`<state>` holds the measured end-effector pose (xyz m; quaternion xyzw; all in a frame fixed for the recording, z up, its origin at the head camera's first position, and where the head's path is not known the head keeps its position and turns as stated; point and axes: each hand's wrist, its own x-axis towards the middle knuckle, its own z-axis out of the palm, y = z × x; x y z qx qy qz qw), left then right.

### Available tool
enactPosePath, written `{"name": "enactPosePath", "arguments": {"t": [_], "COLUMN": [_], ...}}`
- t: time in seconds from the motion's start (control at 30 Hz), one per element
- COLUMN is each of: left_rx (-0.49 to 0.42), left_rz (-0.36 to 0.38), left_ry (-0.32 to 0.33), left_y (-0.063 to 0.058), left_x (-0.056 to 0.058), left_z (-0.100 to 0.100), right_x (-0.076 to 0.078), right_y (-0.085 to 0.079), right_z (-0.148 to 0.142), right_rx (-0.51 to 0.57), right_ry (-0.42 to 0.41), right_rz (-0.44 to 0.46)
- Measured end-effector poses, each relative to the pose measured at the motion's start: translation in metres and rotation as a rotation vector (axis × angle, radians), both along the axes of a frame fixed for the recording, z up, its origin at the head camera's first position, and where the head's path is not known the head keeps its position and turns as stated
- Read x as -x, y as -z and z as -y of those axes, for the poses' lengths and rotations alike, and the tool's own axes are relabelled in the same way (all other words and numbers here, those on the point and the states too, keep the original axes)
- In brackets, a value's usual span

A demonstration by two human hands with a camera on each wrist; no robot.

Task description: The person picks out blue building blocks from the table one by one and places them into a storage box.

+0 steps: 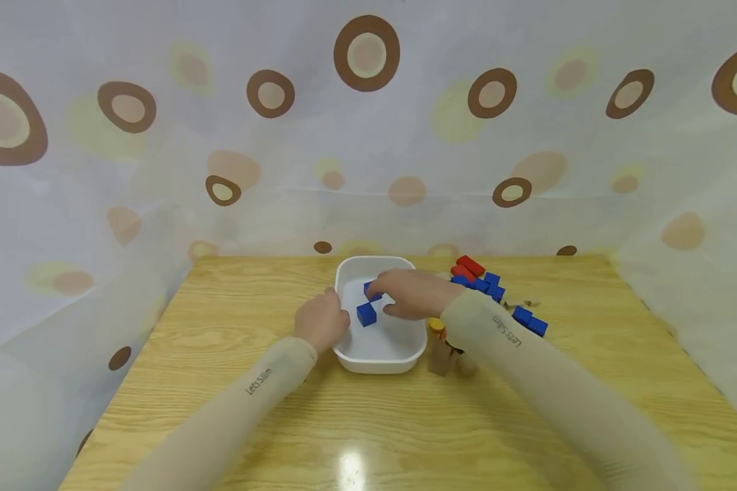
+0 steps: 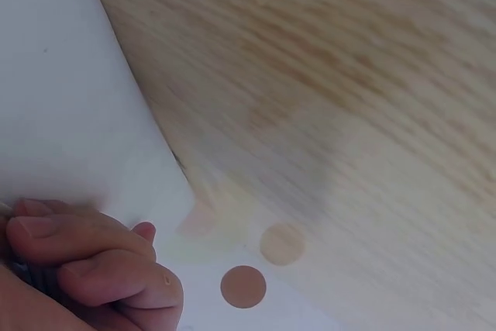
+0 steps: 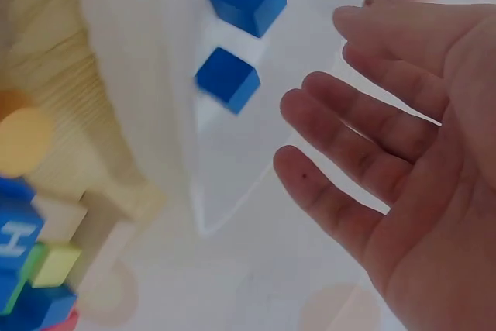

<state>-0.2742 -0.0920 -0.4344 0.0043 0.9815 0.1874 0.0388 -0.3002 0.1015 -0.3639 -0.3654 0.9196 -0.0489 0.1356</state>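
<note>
A white plastic tub [image 1: 381, 366] stands on the table, with two blue cubes [image 1: 366, 314] inside it. My left hand [image 1: 321, 319] grips the tub at its left rim. In the left wrist view, curled fingers [image 2: 116, 273] lie against the white wall. Over the inside of the tub reaches my right hand [image 1: 414, 293], partly covering the farther blue cube [image 1: 371, 292] in the head view. The right wrist view has its fingers [image 3: 341, 160] loosely extended and apart from both cubes, with nothing held.
Right of the tub, several blue blocks [image 1: 494, 292] and red blocks [image 1: 470, 266] lie in a pile, partly behind my right forearm. A yellow piece [image 1: 437, 325] and plain wooden blocks [image 1: 440, 360] sit close to the tub's right side. A patterned curtain [image 1: 368, 136] hangs behind the table [image 1: 252, 286].
</note>
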Motion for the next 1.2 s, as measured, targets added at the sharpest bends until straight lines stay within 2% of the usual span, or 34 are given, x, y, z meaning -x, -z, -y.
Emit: {"name": "enactPosePath", "arguments": {"t": [0.3, 0.47, 0.6, 0.8, 0.93, 1.2], "left_rx": [-0.037, -0.053, -0.046, -0.055, -0.039, -0.030], "left_rz": [0.021, 0.035, 0.030, 0.050, 0.047, 0.048], "left_ry": [-0.027, -0.019, -0.001, -0.010, -0.021, -0.023], "left_y": [-0.006, -0.009, -0.006, -0.001, 0.001, 0.000], "left_x": [-0.001, -0.005, -0.007, -0.007, -0.008, -0.010], "left_z": [0.010, 0.013, 0.012, 0.007, 0.004, -0.002], "right_x": [-0.019, -0.025, -0.025, -0.022, -0.018, -0.015], "right_y": [-0.003, -0.001, 0.006, 0.021, 0.032, 0.045], "right_z": [-0.053, -0.079, -0.097, -0.118, -0.124, -0.129], "right_rx": [0.089, 0.121, 0.135, 0.085, 0.039, -0.013], "right_ry": [0.133, 0.141, 0.152, 0.236, 0.264, 0.243], "right_rz": [-0.068, -0.106, -0.118, -0.048, -0.031, -0.095]}}
